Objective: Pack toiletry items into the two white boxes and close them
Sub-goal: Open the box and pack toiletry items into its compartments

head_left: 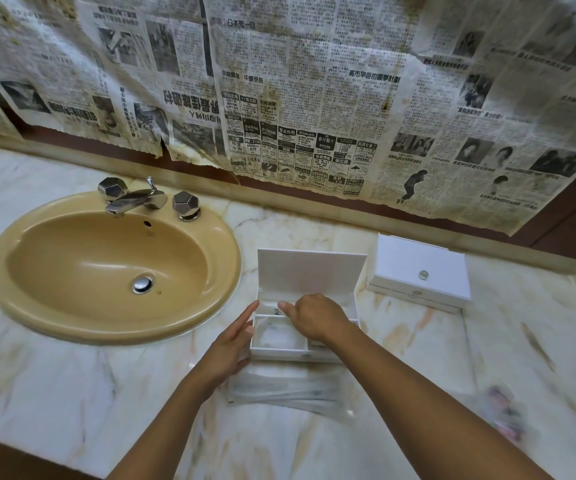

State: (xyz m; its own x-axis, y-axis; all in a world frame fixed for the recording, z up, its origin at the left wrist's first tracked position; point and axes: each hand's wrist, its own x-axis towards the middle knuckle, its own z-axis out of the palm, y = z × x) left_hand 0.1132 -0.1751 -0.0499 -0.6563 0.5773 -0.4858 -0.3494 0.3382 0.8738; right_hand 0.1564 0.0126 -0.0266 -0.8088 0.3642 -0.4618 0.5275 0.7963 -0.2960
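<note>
An open white box (279, 351) sits on the marble counter, its lid (309, 271) standing upright at the back and dividers splitting the inside. My left hand (234, 337) rests with straight fingers against the box's left wall. My right hand (314, 317) is inside the box with fingers curled, pinching a small clear packet over the rear compartment. A second white box (421, 271) with a round knob stands closed to the right. Clear-wrapped toiletry packets (286, 389) lie on the counter just in front of the open box.
A tan sink (106, 268) with chrome tap (134, 199) fills the left of the counter (72, 386). Newspaper (314, 98) covers the wall behind. A blurred pinkish wrapped item (503, 410) lies at the right front.
</note>
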